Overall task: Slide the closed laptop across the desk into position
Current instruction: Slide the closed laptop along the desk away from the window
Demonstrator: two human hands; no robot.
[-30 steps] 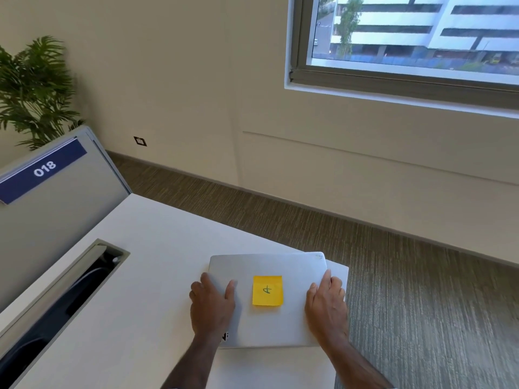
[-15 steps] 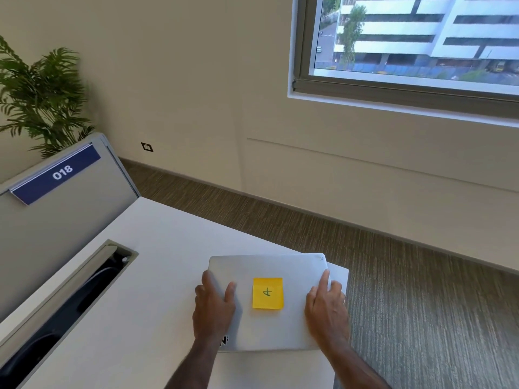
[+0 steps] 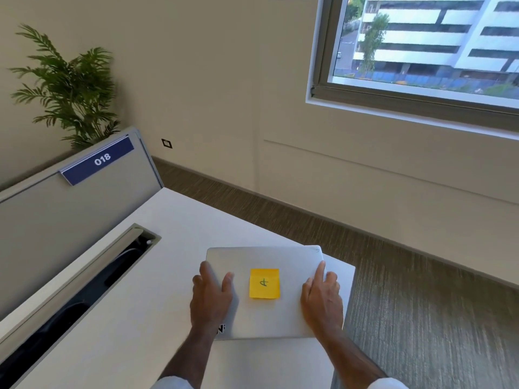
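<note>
Desk (image 3: 168, 276) | laptop (image 3: 264, 256) near right edge | left hand (image 3: 210, 301), right hand (image 3: 321, 301) grip sides

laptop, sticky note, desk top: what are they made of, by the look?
The laptop looks like metal, maybe aluminium: matte silver, soft even sheen. The sticky note is yellow paper: thin, flat, handwritten mark. The desk top looks like white laminate, smooth and matte; its core isn't visible.

An office: numbered desk partition (image 3: 81, 186), white desk (image 3: 168, 248) with cable trough (image 3: 84, 287), potted plant (image 3: 70, 85), carpet (image 3: 421, 304).
</note>
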